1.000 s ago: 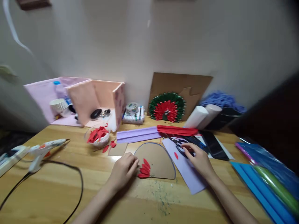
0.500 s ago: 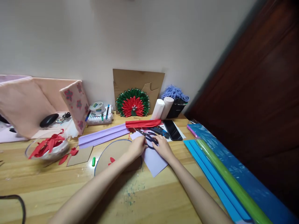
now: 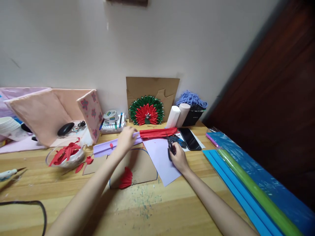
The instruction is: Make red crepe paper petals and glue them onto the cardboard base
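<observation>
My right hand (image 3: 179, 158) grips a pair of dark-handled scissors (image 3: 170, 149), blades pointing away from me, above a lilac paper sheet (image 3: 161, 160). My left hand (image 3: 126, 139) is over the pleated purple crepe paper strip (image 3: 100, 149), fingers apart; whether it touches the strip I cannot tell. A small red scrap (image 3: 111, 145) lies on that strip. Beside it stretches a folded red crepe paper strip (image 3: 157, 132). Nearer me is a rounded cardboard piece (image 3: 144, 167) with a blue edge, bearing a fan of red petals (image 3: 126, 178) partly behind my left forearm.
A clear bowl (image 3: 76, 160) with red scraps stands left, a glue gun (image 3: 10, 173) farther left. Behind are markers (image 3: 113, 126) and a green-red peacock picture (image 3: 147, 111). A phone (image 3: 190, 139) and blue and green paper rolls (image 3: 248, 183) lie right.
My left hand has moved left, away from the scissors, to the purple strip. The scissors are now in my right hand alone. The view has shifted left, uncovering more red petals.
</observation>
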The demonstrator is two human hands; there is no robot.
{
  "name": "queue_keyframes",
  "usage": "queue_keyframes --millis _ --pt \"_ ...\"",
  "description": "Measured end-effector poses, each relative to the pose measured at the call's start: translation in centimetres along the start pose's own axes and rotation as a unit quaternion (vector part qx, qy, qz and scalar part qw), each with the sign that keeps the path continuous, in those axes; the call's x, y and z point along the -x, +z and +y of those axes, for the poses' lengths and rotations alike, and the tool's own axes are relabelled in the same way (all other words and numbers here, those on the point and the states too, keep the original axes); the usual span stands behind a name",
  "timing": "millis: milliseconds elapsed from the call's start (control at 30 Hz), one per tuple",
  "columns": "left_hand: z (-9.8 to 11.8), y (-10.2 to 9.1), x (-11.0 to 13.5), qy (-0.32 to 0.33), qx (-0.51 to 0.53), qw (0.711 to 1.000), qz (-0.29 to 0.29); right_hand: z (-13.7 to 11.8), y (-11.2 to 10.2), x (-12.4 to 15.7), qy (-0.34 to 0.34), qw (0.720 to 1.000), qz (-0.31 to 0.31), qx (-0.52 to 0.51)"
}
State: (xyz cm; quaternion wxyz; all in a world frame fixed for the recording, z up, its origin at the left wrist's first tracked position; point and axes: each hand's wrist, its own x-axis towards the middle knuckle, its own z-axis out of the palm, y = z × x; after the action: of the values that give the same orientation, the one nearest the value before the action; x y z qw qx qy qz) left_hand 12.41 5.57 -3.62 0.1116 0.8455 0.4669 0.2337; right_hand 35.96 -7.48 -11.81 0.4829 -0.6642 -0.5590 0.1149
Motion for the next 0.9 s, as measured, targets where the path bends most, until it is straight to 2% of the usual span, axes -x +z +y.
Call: queue_keyframes --millis 67,133,200,233,300,433,500,567,667,733,800,900 --pt "2.2 3.0 -1.5 0.058 0.025 0.997 -0.037 0.0 -0.1 0.1 0.021 0.999 0.018 -0.042" --pt "3.8 5.5 -2.9 0.083 0.045 0.994 -0.049 0.1 -0.2 0.1 0.037 0.995 0.042 -0.085" --pt "4.4 6.6 -4.1 0.083 0.066 0.994 -0.037 0.3 -0.2 0.1 0.044 0.988 0.072 -0.13" --pt "4.4 6.5 -4.6 0.076 0.077 0.994 -0.023 0.4 -0.2 0.1 0.046 0.983 0.088 -0.152" --pt "4.1 5.1 -5.1 0.056 0.102 0.993 0.019 0.5 -0.2 -0.1 0.048 0.974 0.113 -0.191" --pt "3.0 -0.3 -4.7 0.049 0.165 0.981 0.09 -0.5 -0.6 -1.4 0.04 0.96 0.129 -0.247" --pt "2.6 -2.8 -4.0 0.055 0.194 0.975 0.094 -2.2 -0.6 -2.8 0.032 0.951 0.096 -0.292" --pt "2.3 -4.7 -3.2 0.048 0.274 0.959 0.057 -4.6 -0.2 -4.6 0.025 0.916 0.019 -0.399" --pt "2.0 -6.0 -1.9 0.016 0.369 0.929 -0.034 -8.8 1.5 -7.1 0.033 0.857 -0.062 -0.511" --pt "1.8 -6.4 -1.4 0.004 0.363 0.93 -0.057 -11.1 2.9 -8.3 0.042 0.839 -0.051 -0.54" --pt "1.3 -6.5 -1.1 0.0 0.33 0.943 -0.034 -12.6 3.9 -9.0 0.036 0.836 -0.032 -0.547" --pt "-0.2 -7.2 -1.1 0.019 0.269 0.962 0.034 -13.0 4.6 -9.4 0.027 0.842 0.003 -0.538"
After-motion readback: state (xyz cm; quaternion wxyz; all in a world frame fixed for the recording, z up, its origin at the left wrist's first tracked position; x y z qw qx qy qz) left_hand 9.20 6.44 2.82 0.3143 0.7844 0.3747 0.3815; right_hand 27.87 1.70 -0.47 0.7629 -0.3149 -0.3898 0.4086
